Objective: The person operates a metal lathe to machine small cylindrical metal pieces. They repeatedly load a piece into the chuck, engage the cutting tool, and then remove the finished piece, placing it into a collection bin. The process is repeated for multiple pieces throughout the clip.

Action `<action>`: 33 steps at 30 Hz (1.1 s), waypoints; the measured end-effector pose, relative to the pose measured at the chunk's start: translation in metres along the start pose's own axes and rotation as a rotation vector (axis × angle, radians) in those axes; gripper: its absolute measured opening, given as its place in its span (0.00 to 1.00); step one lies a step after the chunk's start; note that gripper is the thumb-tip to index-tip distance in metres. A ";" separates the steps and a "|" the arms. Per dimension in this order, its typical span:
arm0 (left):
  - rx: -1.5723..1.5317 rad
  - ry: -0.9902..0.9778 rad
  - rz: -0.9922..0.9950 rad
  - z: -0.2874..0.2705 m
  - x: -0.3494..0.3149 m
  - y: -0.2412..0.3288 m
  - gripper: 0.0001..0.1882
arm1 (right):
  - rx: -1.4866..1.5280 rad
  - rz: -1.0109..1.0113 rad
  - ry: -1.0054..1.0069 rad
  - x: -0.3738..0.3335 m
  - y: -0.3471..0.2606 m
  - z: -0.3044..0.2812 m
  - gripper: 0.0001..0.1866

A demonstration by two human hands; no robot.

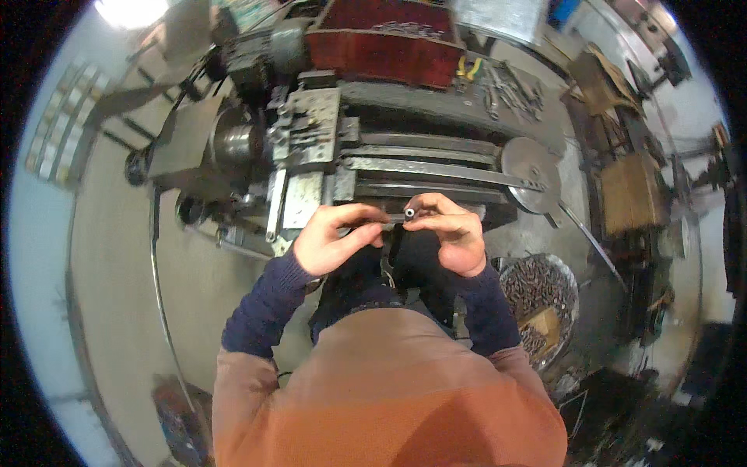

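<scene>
Between the thumb and fingers of my right hand (451, 233) is a small metal tube (409, 212), its round bored end facing up toward me. My left hand (339, 237) is closed in a pinch on a thin metal rod (395, 219). That rod reaches across to the tube; whether it touches it or goes in I cannot tell. Both hands are close together in front of my body, just before the near edge of a lathe-like machine (420, 167). My left fingertips partly hide the rod.
Beyond the machine stands a red tray (381, 58) with small metal bits. Right of it lie yellow-handled pliers (468, 68) and several wrenches (510, 89). A metal disc with a lever (531, 175) is at the machine's right end. A tub of small metal parts (572, 300) stands at lower right.
</scene>
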State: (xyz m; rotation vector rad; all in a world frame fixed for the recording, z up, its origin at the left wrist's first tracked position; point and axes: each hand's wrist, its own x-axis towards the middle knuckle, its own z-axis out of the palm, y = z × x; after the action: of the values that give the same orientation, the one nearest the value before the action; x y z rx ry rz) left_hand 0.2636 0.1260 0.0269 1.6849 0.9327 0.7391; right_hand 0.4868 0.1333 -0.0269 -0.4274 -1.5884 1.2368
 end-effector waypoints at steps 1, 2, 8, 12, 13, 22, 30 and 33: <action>-0.076 0.034 -0.035 0.002 0.001 -0.006 0.12 | 0.024 0.013 -0.016 0.003 -0.002 0.002 0.27; -0.154 0.064 -0.066 0.004 0.000 -0.014 0.12 | 0.032 0.018 -0.033 0.004 -0.001 0.004 0.27; -0.266 0.111 -0.088 0.007 -0.002 -0.030 0.13 | 0.004 0.023 -0.061 0.006 0.006 0.009 0.28; -0.266 0.089 -0.075 0.009 -0.001 -0.029 0.14 | -0.026 0.069 -0.041 0.007 0.003 0.015 0.35; -0.264 0.086 -0.067 0.009 -0.001 -0.028 0.15 | -0.029 0.083 -0.035 0.007 0.002 0.016 0.38; -0.335 0.058 -0.057 0.006 -0.008 -0.033 0.14 | -0.061 0.133 -0.021 0.006 0.005 0.023 0.29; -0.450 0.027 -0.052 0.004 -0.012 -0.039 0.16 | -0.208 -0.053 -0.107 0.015 0.011 0.028 0.23; -0.611 0.015 -0.085 0.006 -0.012 -0.047 0.17 | -0.268 -0.077 -0.112 0.021 0.010 0.032 0.20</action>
State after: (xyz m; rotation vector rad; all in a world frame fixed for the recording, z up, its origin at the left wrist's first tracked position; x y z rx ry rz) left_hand 0.2520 0.1205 -0.0202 1.0984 0.6884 0.8728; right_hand 0.4472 0.1373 -0.0225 -0.4677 -1.8589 1.0080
